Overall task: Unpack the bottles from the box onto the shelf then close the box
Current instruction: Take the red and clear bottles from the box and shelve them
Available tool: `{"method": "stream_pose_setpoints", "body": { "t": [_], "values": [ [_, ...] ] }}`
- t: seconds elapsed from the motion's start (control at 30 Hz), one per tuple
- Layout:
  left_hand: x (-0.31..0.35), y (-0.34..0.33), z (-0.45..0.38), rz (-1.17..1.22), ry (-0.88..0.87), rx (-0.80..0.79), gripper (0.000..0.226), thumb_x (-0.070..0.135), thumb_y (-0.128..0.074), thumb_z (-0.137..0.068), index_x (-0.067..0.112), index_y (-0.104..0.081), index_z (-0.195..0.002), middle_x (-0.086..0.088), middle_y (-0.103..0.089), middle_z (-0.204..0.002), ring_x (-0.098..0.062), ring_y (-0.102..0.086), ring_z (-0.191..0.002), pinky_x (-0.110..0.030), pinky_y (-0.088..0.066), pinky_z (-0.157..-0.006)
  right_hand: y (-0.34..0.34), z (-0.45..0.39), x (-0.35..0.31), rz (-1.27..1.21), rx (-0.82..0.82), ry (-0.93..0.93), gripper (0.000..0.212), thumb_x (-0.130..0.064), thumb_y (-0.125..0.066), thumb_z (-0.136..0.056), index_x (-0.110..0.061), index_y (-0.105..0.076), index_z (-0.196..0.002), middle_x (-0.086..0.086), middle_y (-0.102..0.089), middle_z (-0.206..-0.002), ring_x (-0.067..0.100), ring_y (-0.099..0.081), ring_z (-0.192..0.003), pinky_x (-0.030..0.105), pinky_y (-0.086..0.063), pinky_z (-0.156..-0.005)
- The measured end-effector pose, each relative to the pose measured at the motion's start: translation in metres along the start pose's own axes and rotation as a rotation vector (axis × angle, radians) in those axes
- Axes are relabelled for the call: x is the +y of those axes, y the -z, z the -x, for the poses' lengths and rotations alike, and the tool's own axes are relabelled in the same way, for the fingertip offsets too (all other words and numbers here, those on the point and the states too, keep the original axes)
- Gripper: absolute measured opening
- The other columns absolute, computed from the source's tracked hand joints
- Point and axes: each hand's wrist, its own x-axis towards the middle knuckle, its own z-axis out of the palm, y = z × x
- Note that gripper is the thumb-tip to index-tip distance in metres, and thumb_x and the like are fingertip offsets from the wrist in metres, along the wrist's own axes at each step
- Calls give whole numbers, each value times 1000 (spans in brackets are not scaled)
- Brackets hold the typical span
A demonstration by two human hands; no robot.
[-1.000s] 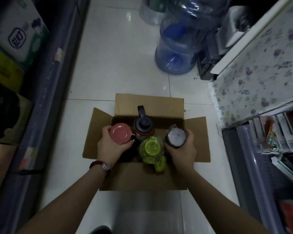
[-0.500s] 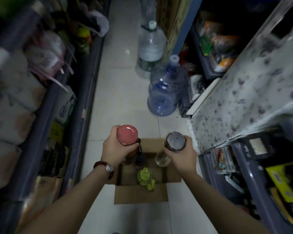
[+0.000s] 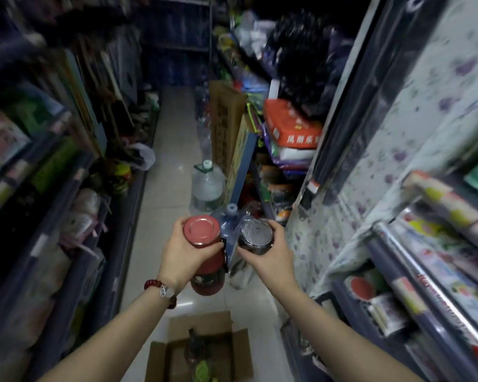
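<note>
My left hand (image 3: 184, 255) grips a red-lidded bottle (image 3: 204, 244) just under its cap, held upright at chest height in the aisle. My right hand (image 3: 271, 256) grips a clear bottle with a silver lid (image 3: 255, 238) beside it, the two bottles a little apart. Below, on the floor between my forearms, the cardboard box (image 3: 160, 357) stands with its flaps open. A black-capped bottle (image 3: 195, 346) and a green-lidded bottle (image 3: 203, 369) are still inside it.
Stocked shelves line both sides of the narrow aisle: a left shelf (image 3: 75, 188) and a right shelf (image 3: 414, 271) with rolls and packets. Two large water jugs (image 3: 207, 186) stand on the tiled floor ahead. A floral sheet (image 3: 398, 150) hangs at right.
Both hands have lifted their bottles out of the box and well above it. My view has tilted up from the box to the aisle, so the box now sits at the bottom edge.
</note>
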Motion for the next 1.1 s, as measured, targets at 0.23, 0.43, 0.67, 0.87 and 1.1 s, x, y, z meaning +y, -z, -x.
{"method": "stream_pose_setpoints", "body": {
  "t": [0.23, 0.43, 0.67, 0.87, 1.1],
  "values": [
    [131, 9, 1, 186, -145, -77, 67, 20, -89, -57, 24, -53, -114, 9, -64, -106, -5, -61, -97, -27, -50, -87, 73, -1, -107, -102, 122, 142, 70, -37, -87, -59, -32, -53, -120, -16, -65, -111, 1, -62, -105, 37, -52, -96],
    [212, 10, -8, 256, -292, -260, 64, 34, -91, -52, 32, -62, -110, 11, -71, -101, -4, -67, -95, -31, -54, -87, 115, 18, -178, -202, 282, 217, 80, -22, -88, -63, -30, -47, -132, -10, -63, -123, 2, -61, -112, 17, -49, -93],
    [286, 2, 3, 372, -366, -544, 62, 41, -88, -41, 33, -68, -100, 11, -75, -95, -5, -71, -89, -30, -55, -81, 163, 49, -233, -237, 481, 237, 57, -16, -86, -65, -16, -62, -117, 1, -73, -107, 11, -70, -97, 29, -55, -88],
    [337, -26, 36, 442, -391, -836, 45, 21, -88, -56, 21, -71, -98, 1, -76, -93, -16, -72, -90, -30, -56, -77, 217, 91, -255, -147, 627, 197, 62, -39, -89, -56, -17, -67, -110, 2, -74, -105, 19, -68, -102, 45, -53, -94],
    [404, -72, 98, 558, -423, -1139, 63, 24, -90, -43, 16, -70, -102, -4, -76, -95, -20, -73, -89, -31, -55, -76, 290, 164, -289, -52, 826, 235, 38, -22, -88, -63, -16, -71, -96, 4, -76, -93, 20, -72, -93, 45, -54, -93]
  ]
}}
